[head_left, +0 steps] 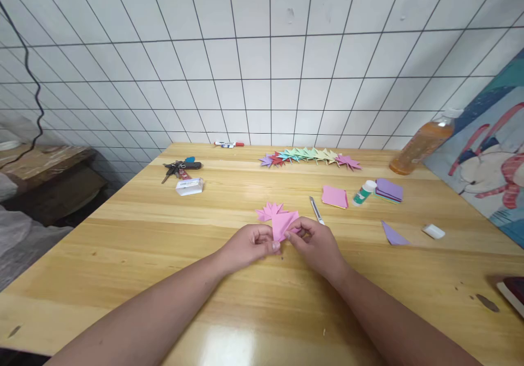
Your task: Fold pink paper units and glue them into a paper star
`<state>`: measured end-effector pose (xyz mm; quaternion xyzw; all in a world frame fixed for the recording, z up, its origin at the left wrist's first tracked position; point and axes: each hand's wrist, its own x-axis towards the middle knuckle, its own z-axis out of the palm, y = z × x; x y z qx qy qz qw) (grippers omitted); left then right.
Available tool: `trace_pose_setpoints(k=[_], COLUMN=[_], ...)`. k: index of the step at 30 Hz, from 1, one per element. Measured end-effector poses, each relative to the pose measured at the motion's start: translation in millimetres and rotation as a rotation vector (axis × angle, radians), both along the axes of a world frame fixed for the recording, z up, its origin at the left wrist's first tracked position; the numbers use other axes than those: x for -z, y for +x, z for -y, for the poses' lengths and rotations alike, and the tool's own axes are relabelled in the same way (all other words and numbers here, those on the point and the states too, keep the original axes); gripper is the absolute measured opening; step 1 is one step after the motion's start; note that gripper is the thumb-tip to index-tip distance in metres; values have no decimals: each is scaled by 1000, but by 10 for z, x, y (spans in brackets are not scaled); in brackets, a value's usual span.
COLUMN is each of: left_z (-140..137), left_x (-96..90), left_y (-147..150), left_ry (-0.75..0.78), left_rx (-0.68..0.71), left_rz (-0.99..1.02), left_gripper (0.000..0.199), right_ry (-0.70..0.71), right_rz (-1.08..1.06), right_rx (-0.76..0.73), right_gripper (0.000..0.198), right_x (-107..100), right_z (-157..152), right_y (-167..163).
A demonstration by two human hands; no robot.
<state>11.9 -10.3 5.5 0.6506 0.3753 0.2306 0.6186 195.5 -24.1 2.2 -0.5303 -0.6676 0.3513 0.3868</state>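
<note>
- A bunch of keys with a black fob lies on the wooden table, a small white box near it.
- A red-and-white marker rests close to the white-tiled wall.
- From where I stand, an amber-filled bottle shows at right, beside a cartoon picture.
- A black cord dangles along the wall, far left.

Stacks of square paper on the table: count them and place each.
2: a pink-topped stack right of the knife, and a purple-topped stack beside the glue stick.
</note>
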Motion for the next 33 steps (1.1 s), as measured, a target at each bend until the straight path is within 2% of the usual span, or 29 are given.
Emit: trace_pose_setpoints(k=[3,5,11,14,20,24,30,33], left_z=[16,18,-26,-26,7,-7,12,-3], left_x=[8,22,52,53,82,99,26,27], left_y=[25,29,-34,-37,2,18,35,17], left_ry=[35,-1,-126,-99,-13,-35,-23,-103], left_rx=[-36,-74,-58,-121,-90,-83,-81,-96], left_rz=[-43,-66,59,99,21,17,-15,-4], left_gripper=[34,35,39,43,36,39,36,35], right_ry=[9,23,47,28,22,36,53,39], right_rz=[7,20,24,9,23,46,67,66], right_rx=[14,35,87,94,40,57,79,87], right_gripper=[9,9,12,13,12,11,12,13], right_x=[2,3,-4,-10,-11,0,45,58], right_z=[9,14,4,0,15,18,5,4], right_y=[-25,-40,-7,13,-25,-34,-32,-40])
